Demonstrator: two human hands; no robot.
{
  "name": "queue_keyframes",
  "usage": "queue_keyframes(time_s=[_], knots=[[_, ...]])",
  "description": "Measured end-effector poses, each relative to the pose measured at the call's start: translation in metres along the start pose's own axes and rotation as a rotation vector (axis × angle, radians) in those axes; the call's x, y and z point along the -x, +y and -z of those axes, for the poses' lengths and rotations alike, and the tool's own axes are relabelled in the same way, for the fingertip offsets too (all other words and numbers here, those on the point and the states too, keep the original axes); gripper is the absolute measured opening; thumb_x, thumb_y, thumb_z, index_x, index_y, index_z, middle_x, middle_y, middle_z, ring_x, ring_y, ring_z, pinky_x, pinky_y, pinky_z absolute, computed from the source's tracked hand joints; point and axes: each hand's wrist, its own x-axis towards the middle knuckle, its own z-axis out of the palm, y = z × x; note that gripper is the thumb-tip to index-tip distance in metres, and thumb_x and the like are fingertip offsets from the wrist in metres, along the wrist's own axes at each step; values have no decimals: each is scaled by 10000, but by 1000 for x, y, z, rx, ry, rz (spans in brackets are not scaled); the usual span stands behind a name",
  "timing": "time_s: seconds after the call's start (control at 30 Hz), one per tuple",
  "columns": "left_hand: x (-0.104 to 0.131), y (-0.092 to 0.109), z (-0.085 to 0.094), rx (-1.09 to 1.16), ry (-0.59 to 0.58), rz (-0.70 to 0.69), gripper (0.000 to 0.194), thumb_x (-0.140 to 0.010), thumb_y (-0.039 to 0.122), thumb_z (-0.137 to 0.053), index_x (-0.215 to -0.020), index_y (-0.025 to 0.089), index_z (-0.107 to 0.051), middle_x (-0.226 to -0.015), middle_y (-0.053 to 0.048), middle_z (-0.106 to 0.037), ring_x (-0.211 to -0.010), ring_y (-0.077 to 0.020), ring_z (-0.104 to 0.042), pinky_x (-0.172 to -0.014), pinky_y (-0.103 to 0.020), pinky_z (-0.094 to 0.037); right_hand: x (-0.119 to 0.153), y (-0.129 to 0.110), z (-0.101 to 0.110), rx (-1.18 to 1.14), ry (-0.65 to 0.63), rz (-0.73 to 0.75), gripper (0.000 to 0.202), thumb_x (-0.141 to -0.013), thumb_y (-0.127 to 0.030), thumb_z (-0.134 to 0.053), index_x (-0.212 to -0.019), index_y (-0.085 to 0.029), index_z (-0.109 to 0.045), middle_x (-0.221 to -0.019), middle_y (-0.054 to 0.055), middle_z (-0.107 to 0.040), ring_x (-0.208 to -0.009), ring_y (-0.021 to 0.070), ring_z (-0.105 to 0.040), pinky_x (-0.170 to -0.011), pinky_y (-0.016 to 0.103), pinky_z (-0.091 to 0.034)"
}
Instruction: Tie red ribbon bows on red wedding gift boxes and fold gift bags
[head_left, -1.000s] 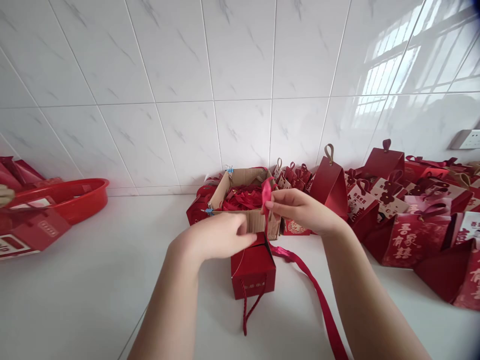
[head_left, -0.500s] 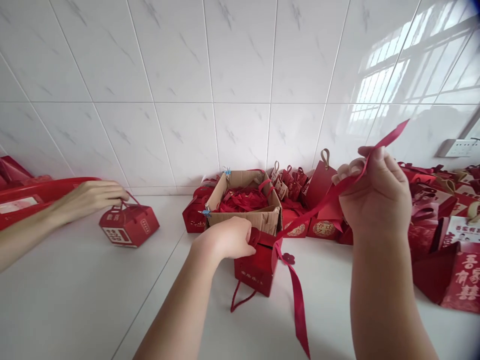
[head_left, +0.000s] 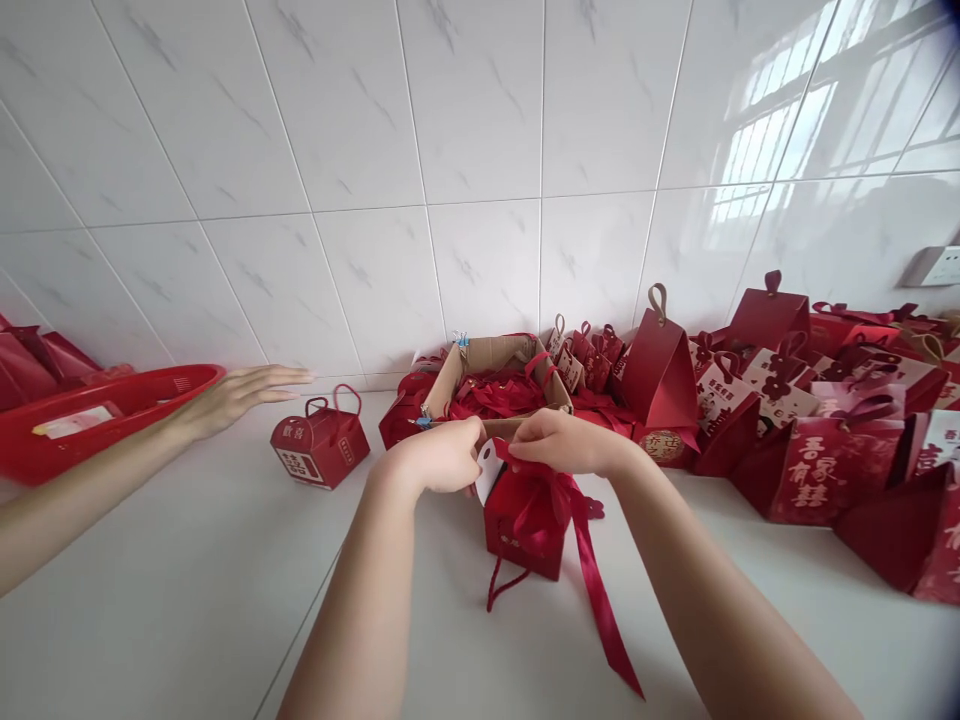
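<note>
A small red gift box (head_left: 517,545) stands on the white counter in front of me, its cord handle lying at the near side. My left hand (head_left: 448,455) is closed at the box's top left, by a raised flap with a pale inside. My right hand (head_left: 566,440) is closed at the top of the box, pinching the red ribbon (head_left: 598,590). The ribbon loops over the box, and one long tail hangs down its right side onto the counter. A dark red flower-shaped piece (head_left: 595,508) shows just right of the box. Some of my fingertips are hidden.
Behind lies a cardboard box (head_left: 442,385) of red ribbons. At left, another person's hand (head_left: 251,390) is stretched out near a second red gift box (head_left: 322,445) and a red plastic basket (head_left: 150,385). Many red gift boxes (head_left: 817,465) crowd the right side against the tiled wall.
My right hand has come down and left from the raised ribbon end to the box top. The other person's hand has let go of the second gift box, which stands on the counter.
</note>
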Motion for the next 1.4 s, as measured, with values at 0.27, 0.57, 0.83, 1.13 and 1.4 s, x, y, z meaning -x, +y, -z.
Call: queue_keyframes(time_s=[0.27,0.57,0.83,1.13,1.4], knots=[[1,4,-1,21,-1,8,173,-743,236,-500,-914,244,-482,-756,4,-668,-655,-188,-563,-466,-257,-307,-11,4,-7,29,-65,-24,313,-787,-350,-504,-540,-183,-406,-512,-52,-325,-447,72,-266,-441,251,-204],[4,7,-2,62,9,6,250,-687,187,-507,-931,242,-513,-730,8,-665,-629,-181,-559,-473,-255,-295,-17,2,-13,63,-25,-41,245,-767,-281,-478,-550,-180,-426,-528,-42,-383,-466,83,-322,-464,256,-245],[3,8,-2,108,1,-52,64,-710,289,-539,-718,225,-539,-660,8,-634,-557,-164,-516,-485,-263,-297,-19,2,-13,90,-7,-8,191,-764,-247,-469,-594,-177,-523,-580,-31,-479,-536,99,-396,-527,253,-308],[-8,3,-3,164,99,-70,134,-713,276,-438,-594,216,-453,-613,-9,-604,-516,-160,-450,-477,-271,-270,-20,6,-11,212,-22,72,250,-799,-268,-461,-566,-185,-424,-549,-44,-412,-500,92,-352,-478,251,-272],[3,4,2,258,101,-97,245,-747,378,-482,-558,221,-481,-504,-7,-639,-549,-186,-571,-511,-268,-338,10,-4,5,378,23,0,282,-831,-376,-497,-619,-191,-487,-626,-7,-515,-539,114,-428,-482,252,-286]])
